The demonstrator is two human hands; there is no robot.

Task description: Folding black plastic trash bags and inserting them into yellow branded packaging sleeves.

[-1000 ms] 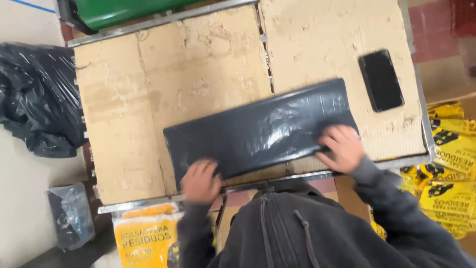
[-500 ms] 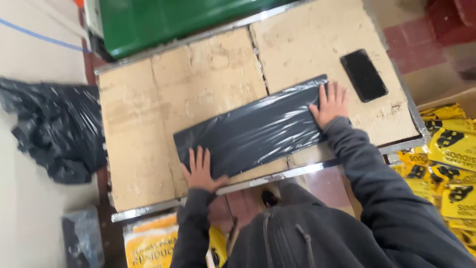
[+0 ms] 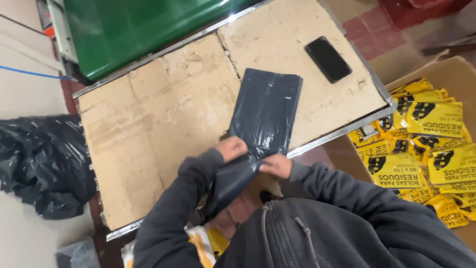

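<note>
Crumpled black plastic bag (image 3: 37, 168) at left edge, left hand (image 3: 231, 148) and right hand (image 3: 275, 165) at lower centre, fingers pinching the near end of a folded glossy black bag (image 3: 265, 111) lying lengthwise on the cardboard-topped table (image 3: 148, 124), black phone (image 3: 327, 59) upper right, box of yellow rectangular packets (image 3: 426, 144) with black print at right.
</note>
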